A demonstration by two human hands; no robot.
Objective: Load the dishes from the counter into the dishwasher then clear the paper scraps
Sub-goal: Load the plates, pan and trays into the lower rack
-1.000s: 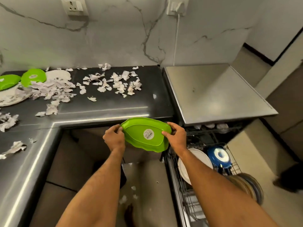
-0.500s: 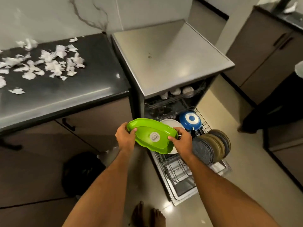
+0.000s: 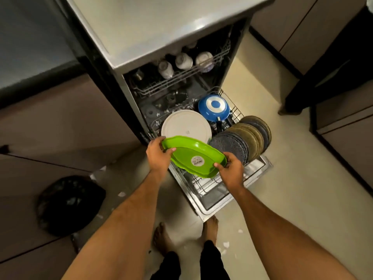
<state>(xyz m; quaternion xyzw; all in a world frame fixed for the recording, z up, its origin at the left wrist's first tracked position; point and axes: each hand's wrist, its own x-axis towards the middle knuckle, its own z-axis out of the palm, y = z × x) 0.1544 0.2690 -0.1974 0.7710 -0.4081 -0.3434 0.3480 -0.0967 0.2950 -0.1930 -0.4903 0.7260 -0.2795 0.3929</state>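
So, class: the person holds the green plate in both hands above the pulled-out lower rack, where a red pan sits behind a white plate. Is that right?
Not quite. In the head view the pan behind the white plate is blue with a white ring, not red. The rest holds: left hand and right hand both grip the green plate above the pulled-out lower rack.

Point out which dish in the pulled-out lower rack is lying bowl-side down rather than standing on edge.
The blue pan at the rack's back, base up with a white ring. The white plate and dark plates stand on edge.
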